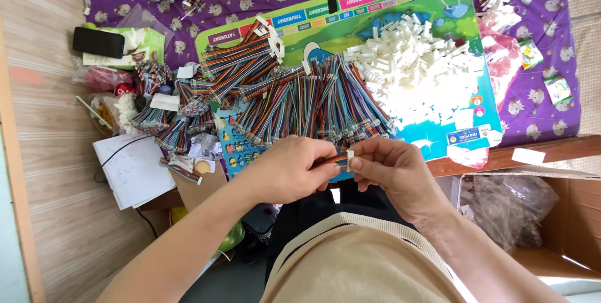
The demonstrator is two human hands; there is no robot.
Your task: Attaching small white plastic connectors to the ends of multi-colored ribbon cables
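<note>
Two hands meet at the near edge of the counter [538, 149], low in the head view. The left hand [289, 168] is curled tight, fingers folded around one end of a short rainbow ribbon cable [339, 160], which pokes out toward the other hand. The right hand [389, 166] is closed too, thumb and forefinger pinched on a small white connector [350, 155] sitting right at the cable's tip; whether it is fully seated, I cannot tell. Both hands hover just above the counter edge, over the person's lap.

Behind them, spread across a colourful play mat [350, 24], lies a broad fan of matching ribbon cables [300, 99], and to its right a heap of loose white connectors [416, 65]. Further left sit bundled cables [169, 124], a white sheet of paper [134, 168] and a black phone [98, 41]. An open cardboard box [563, 215] stands at lower right.
</note>
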